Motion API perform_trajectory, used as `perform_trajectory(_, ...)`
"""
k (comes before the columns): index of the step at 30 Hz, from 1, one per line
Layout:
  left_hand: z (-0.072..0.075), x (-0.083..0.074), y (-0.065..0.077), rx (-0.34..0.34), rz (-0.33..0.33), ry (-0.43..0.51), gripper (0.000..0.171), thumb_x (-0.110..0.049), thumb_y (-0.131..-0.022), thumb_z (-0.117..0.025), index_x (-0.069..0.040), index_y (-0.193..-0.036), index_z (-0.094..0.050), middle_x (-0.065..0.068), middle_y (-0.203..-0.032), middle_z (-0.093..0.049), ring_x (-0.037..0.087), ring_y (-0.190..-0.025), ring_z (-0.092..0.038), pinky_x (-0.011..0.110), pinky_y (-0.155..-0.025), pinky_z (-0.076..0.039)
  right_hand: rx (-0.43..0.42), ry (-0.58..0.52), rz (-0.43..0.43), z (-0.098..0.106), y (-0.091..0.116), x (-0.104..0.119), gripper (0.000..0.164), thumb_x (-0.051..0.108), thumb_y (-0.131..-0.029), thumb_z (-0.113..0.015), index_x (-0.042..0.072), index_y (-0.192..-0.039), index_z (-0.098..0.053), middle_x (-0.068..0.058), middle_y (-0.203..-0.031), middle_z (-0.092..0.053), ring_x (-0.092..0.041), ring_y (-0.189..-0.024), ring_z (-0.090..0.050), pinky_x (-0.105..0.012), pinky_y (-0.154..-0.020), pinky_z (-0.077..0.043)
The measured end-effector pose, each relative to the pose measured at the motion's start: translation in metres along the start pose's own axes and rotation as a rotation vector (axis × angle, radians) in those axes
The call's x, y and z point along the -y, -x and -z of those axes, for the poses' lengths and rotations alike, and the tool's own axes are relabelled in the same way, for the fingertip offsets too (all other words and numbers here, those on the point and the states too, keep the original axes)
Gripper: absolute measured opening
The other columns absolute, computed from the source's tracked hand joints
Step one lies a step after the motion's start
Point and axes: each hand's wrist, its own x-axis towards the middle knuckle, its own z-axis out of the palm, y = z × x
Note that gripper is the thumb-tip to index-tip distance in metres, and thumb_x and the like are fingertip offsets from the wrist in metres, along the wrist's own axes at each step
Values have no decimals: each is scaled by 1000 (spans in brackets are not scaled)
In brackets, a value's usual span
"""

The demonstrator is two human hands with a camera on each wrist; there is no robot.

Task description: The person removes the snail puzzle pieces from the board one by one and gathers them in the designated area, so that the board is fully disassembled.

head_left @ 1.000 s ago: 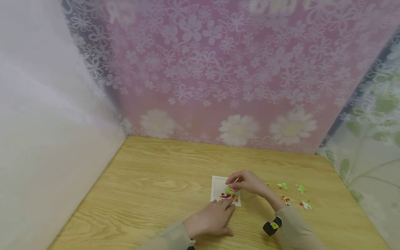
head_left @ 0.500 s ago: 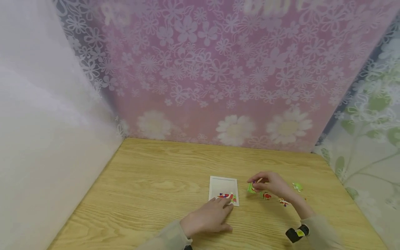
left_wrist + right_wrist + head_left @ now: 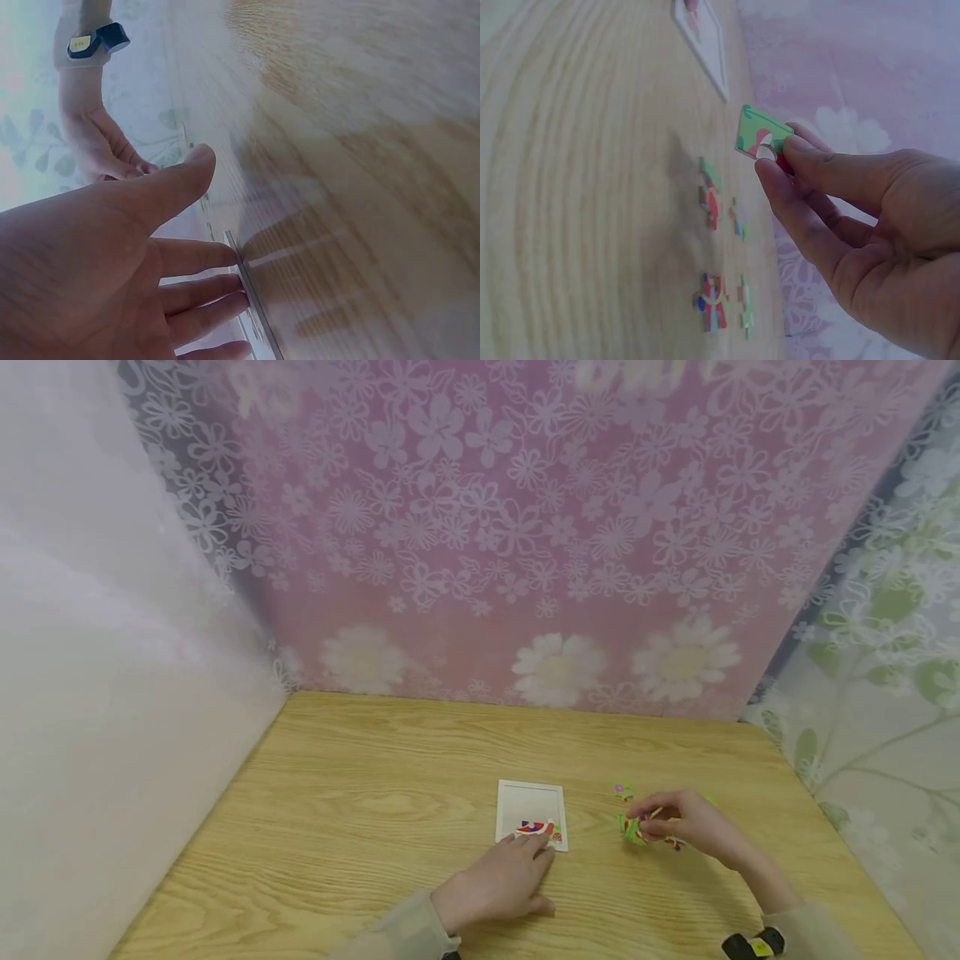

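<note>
My right hand (image 3: 693, 827) pinches a green jigsaw piece (image 3: 751, 133) between thumb and index finger, raised off the table. The piece has a straight edge and red and white print. Below it lie loose jigsaw pieces (image 3: 712, 301), partly hidden by the hand in the head view. My left hand (image 3: 495, 883) rests with extended fingers on the near edge of a white puzzle tray (image 3: 531, 803). Along the tray's near side sit joined red, blue and green pieces (image 3: 534, 827), partly covered by the fingers. In the left wrist view, fingertips (image 3: 238, 283) touch the tray's rim.
A wood-grain table (image 3: 375, 768) bears everything. A pink flowered curtain (image 3: 480, 568) stands behind it, with a white wall (image 3: 135, 652) at left and a leaf-print sheet (image 3: 870, 760) at right. One loose purple-and-green piece (image 3: 623, 792) lies beyond the right hand.
The right hand has moved from above the tray rightward to the loose pieces, carrying the green jigsaw piece. The left hand has stayed on the tray. The head view has shifted slightly.
</note>
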Motion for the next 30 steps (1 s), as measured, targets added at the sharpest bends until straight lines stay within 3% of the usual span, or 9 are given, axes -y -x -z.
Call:
perform_trajectory(3, -1, 0, 0, -5, -2, -7, 74, -62, -93, -61, -9, -144, -55, 6, -152, -47, 18, -136, -49, 35, -110, -43, 26, -1, -9, -5, 2, -9, 28, 16, -97, -68, -1, -119, -71, -16, -106, -72, -21, -83, -72, -33, -66, -59)
perform_trajectory(9, 1, -1, 1, 2, 1, -23, 75, -62, -93, -60, -9, -145, -55, 8, -153, -47, 18, -138, -48, 34, -111, -43, 63, 53, 60, -19, 6, -19, 20, 16, -94, -73, 4, -110, -75, -11, -105, -74, -10, -79, -70, -26, -69, -56)
perform_trajectory(18, 2, -4, 2, 0, 19, -42, 75, -62, -92, -61, -9, -145, -54, 6, -152, -48, 18, -138, -47, 35, -110, -44, 73, 115, 104, -28, 7, -21, 17, 13, -88, -79, 6, -103, -75, -5, -100, -76, -6, -76, -68, -25, -66, -54)
perform_trajectory(25, 2, -4, 2, 11, 28, -11, 75, -61, -93, -62, -9, -146, -53, 6, -154, -46, 18, -139, -47, 38, -110, -44, 85, 102, 205, -32, 7, -24, 16, 7, -86, -79, 3, -101, -75, -11, -97, -74, -10, -73, -66, -26, -62, -54)
perform_trajectory(30, 3, -4, 3, 18, 27, 8, 75, -61, -93, -62, -9, -146, -53, 6, -154, -46, 18, -139, -46, 38, -110, -43, 76, 126, 210, -32, 9, -26, 17, 11, -86, -80, 6, -102, -75, -9, -98, -71, -8, -76, -62, -26, -63, -52)
